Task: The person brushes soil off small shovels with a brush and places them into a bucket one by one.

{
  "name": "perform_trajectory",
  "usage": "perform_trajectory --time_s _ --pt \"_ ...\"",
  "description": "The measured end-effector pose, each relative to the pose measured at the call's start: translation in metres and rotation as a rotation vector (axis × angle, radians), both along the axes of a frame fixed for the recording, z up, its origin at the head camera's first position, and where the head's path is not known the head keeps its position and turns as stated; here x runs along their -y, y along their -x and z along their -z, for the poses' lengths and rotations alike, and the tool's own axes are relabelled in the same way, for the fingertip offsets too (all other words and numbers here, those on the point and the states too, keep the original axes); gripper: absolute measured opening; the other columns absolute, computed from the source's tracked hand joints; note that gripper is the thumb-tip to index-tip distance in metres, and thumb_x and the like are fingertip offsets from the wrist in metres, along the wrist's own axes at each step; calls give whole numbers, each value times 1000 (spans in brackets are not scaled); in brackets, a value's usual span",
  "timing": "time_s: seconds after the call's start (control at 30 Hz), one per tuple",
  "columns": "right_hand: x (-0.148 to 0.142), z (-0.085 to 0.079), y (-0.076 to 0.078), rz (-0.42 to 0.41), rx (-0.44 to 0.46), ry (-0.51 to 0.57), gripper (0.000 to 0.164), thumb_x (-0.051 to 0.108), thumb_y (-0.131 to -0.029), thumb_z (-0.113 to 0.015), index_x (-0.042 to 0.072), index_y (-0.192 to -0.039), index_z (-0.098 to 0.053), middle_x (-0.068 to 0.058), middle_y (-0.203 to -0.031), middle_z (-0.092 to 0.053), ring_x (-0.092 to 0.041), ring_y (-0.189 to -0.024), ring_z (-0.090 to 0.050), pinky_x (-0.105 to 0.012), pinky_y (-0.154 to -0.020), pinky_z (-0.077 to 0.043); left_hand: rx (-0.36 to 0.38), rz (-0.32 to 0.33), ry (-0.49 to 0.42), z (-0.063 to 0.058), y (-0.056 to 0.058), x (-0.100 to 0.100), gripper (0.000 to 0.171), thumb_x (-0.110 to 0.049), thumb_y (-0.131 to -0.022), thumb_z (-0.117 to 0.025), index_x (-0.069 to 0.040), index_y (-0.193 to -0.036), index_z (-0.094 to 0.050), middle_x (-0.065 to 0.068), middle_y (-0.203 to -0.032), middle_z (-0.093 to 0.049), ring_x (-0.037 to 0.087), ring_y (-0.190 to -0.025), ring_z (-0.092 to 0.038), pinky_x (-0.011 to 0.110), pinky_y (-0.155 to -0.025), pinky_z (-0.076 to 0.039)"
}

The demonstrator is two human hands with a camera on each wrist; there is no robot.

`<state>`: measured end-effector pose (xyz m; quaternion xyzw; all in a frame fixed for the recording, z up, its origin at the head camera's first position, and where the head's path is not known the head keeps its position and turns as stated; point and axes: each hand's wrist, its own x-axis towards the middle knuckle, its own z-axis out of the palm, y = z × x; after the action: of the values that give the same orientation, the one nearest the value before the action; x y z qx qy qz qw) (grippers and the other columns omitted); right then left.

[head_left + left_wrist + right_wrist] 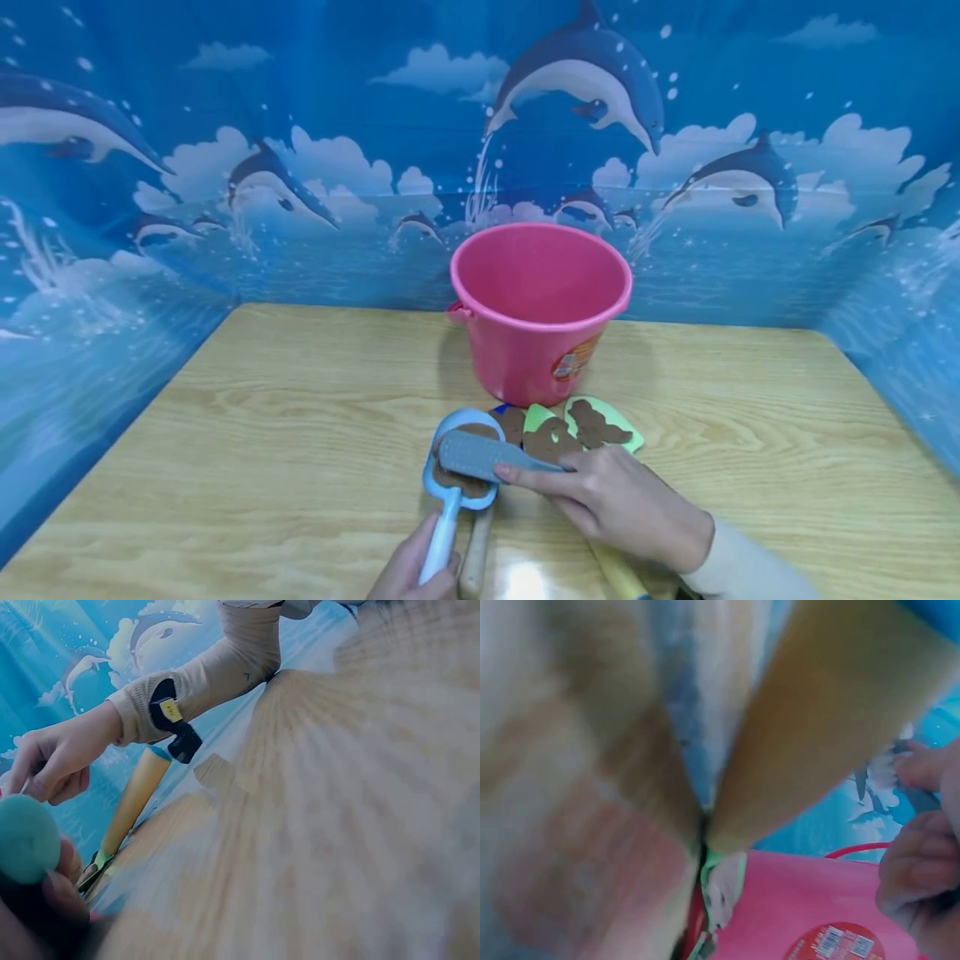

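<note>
Brown-coated scoop [452, 501] judged unfinished.
Left hand [407, 562] gripped it, right hand [621, 502] pinched grey tool [474, 457]; green tools [619, 418] at three o'clock likewise coated.

Right hand [926, 866]: fingers curled round a grey tool [921, 799]
Yellow handle [817, 727]: near the hand (blurred)
Pink bucket [795, 889]: behind the fingers, red sticker [840, 946] showing
Blue backdrop [802, 834]: behind the hand
</note>
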<state>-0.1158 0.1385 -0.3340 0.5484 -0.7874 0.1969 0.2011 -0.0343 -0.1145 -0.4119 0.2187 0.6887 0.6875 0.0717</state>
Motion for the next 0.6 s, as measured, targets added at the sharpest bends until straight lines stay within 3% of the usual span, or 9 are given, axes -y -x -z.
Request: perform_trajectory --time_s 0.1,0.23,0.27,0.43,0.6 --pt "-1 -2 2 33 -62 24 35 26 -104 -39 25 -131 -61 8 -79 -63 -3 -67 -48 -14 -62 -45 -92 -20 37 3 0 -2 23 15 -71 -44 4 -91 -40 8 -60 -42 -7 -56 -41 13 -41 -34" --pt "-3 -3 4 81 -109 43 36 25 -104 -37 26 -132 -60 4 -96 -68 -19 -92 -54 -35 -73 -53 -153 -42 79 6 0 -3 27 14 -67 -46 1 -90 -40 16 -60 -44 -9 -55 -40 12 -40 -33" --pt "-3 -4 5 93 -102 47 36 25 -104 -37 26 -133 -60 3 -96 -69 -19 -92 -54 -32 -70 -54 -160 -48 83 7 0 -3 27 13 -67 -46 1 -90 -41 16 -60 -46 -9 -56 -40 12 -40 -34" --pt "-9 -6 8 129 -25 87 37 19 -103 -39 22 -133 -60 6 -78 -59 4 -58 -41 -8 -51 -39 -217 -71 67 8 1 -4 27 15 -68 -45 1 -91 -41 16 -62 -46 -7 -57 -43 13 -40 -37" --pt "-7 -5 5 -34 3 66 35 21 -103 -41 20 -132 -60 12 -68 -54 6 -59 -38 -5 -55 -37 -226 -94 73 7 0 -4 27 14 -68 -46 -1 -91 -41 15 -61 -46 -8 -57 -42 13 -41 -37"
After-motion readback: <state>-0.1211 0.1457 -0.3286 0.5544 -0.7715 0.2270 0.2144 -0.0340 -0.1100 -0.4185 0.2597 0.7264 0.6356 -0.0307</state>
